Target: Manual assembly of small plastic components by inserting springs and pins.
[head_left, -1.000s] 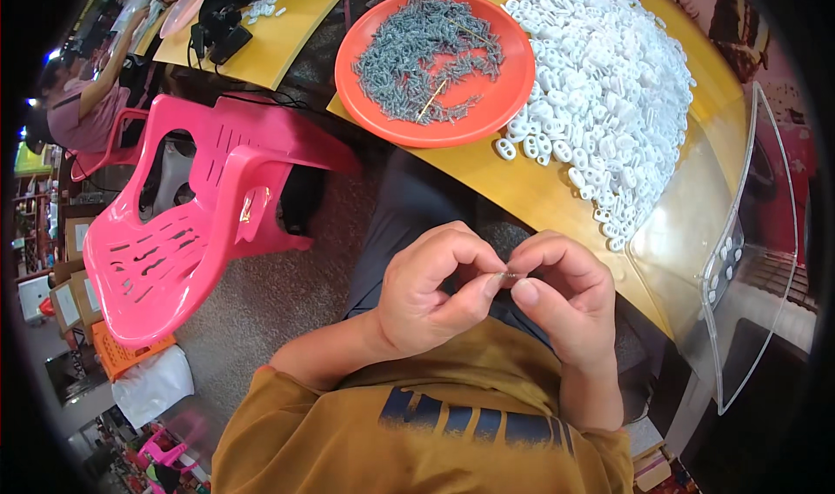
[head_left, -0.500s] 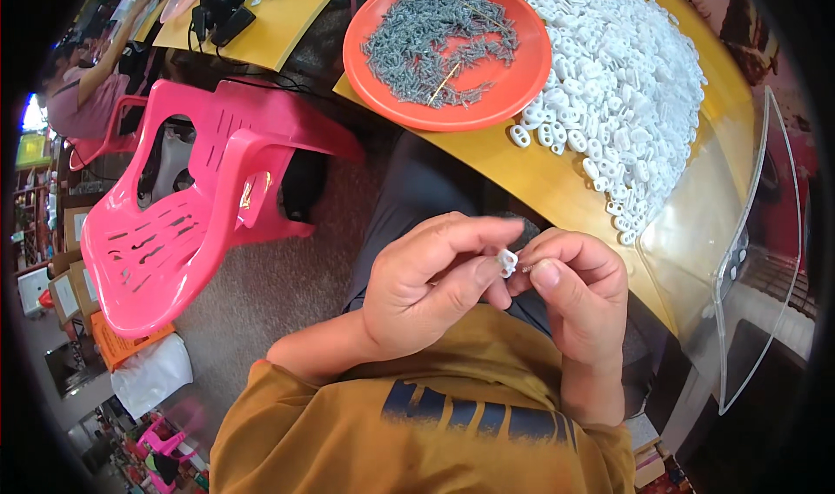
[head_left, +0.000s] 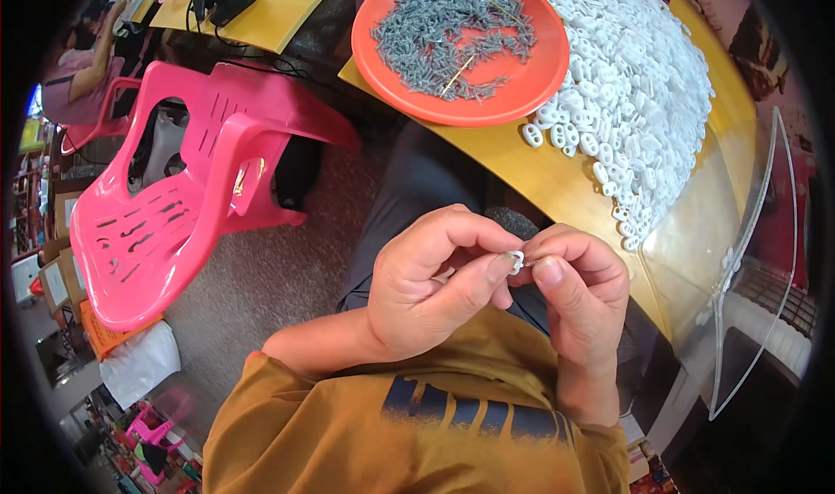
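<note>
My left hand (head_left: 430,281) pinches a small white oval plastic piece (head_left: 517,262) with a hole in it between thumb and forefinger. Against that piece, the thumb and forefinger of my right hand (head_left: 578,290) are closed on a thin small spring (head_left: 531,263), which points at the white piece. Whether its tip is inside the hole I cannot tell. Beyond my hands, a red round plate (head_left: 374,68) holds a heap of small grey springs (head_left: 417,33). A large pile of white two-holed oval pieces (head_left: 639,94) lies to its right.
The yellow table (head_left: 496,159) curves along my front. A clear plastic bin or sheet edge (head_left: 722,303) stands at the right. A pink plastic chair (head_left: 187,198) is at my left, and a person (head_left: 83,81) sits farther back. A white bag (head_left: 143,363) rests on the floor.
The white piece and the spring have come together; before, a small gap showed between them. My left fingertips have closed in around the piece. The whole view has shifted slightly.
</note>
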Available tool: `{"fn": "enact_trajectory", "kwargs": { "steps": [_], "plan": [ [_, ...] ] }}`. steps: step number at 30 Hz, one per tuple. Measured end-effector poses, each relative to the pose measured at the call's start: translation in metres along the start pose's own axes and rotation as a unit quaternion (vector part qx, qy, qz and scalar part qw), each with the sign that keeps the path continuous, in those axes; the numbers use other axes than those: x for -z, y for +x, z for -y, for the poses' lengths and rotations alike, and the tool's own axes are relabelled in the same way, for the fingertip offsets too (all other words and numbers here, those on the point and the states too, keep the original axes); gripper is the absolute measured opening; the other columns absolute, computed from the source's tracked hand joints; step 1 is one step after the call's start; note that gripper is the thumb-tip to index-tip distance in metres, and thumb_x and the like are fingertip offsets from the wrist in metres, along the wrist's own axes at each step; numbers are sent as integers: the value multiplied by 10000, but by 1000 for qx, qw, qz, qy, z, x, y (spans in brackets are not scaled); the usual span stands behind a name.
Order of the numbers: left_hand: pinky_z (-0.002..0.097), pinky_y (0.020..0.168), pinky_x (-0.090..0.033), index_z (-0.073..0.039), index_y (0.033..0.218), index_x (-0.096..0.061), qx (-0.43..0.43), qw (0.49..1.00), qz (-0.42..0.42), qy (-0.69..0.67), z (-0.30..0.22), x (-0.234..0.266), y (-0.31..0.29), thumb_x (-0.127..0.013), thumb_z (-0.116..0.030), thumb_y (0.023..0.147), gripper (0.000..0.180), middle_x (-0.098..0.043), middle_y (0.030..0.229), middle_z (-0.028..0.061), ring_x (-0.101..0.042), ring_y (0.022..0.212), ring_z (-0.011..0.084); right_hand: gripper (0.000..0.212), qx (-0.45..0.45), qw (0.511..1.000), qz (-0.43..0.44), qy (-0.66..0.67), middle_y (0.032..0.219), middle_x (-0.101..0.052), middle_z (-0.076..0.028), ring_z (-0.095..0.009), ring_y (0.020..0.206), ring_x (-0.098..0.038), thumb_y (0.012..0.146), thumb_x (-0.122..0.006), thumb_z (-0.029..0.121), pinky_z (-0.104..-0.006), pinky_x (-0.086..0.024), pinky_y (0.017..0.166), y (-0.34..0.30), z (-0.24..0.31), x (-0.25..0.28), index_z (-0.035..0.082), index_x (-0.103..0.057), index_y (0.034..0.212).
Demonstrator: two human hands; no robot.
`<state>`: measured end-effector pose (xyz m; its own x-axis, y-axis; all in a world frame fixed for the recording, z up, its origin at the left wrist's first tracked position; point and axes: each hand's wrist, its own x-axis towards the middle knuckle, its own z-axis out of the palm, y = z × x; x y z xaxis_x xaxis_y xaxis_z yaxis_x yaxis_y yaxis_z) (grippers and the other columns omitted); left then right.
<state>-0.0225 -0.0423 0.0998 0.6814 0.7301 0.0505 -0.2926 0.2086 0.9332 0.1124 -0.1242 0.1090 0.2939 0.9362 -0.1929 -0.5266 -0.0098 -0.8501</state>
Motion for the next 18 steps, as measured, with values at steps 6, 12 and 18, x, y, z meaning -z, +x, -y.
{"fn": "enact_trajectory", "kwargs": {
  "steps": [6,12,18],
  "plan": [
    [184,551,-453,36,945,-544,-6,1000,-4,4,5,2,0,-519,36,826,121,-509,817,61,-566,638,82,75,7,1000,-6,-14,849,-577,-86,-117,762,-542,815,-565,-9,-216,-438,668,1,-5,0,-47,-591,874],
    [179,536,-446,30,951,-544,-5,1000,-22,14,7,1,-1,-521,37,826,127,-517,819,66,-566,619,83,62,126,972,-21,-199,787,-574,-88,-139,697,-532,785,-590,-16,-224,-415,600,3,-7,-2,-44,-580,840],
    [186,510,-447,20,944,-542,-63,992,-32,103,15,-4,-6,-541,17,830,114,-522,798,68,-568,579,93,53,227,921,-27,-315,723,-569,-91,-164,611,-527,757,-612,-17,-239,-409,541,5,-12,-4,-20,-571,791]
  ]
}}
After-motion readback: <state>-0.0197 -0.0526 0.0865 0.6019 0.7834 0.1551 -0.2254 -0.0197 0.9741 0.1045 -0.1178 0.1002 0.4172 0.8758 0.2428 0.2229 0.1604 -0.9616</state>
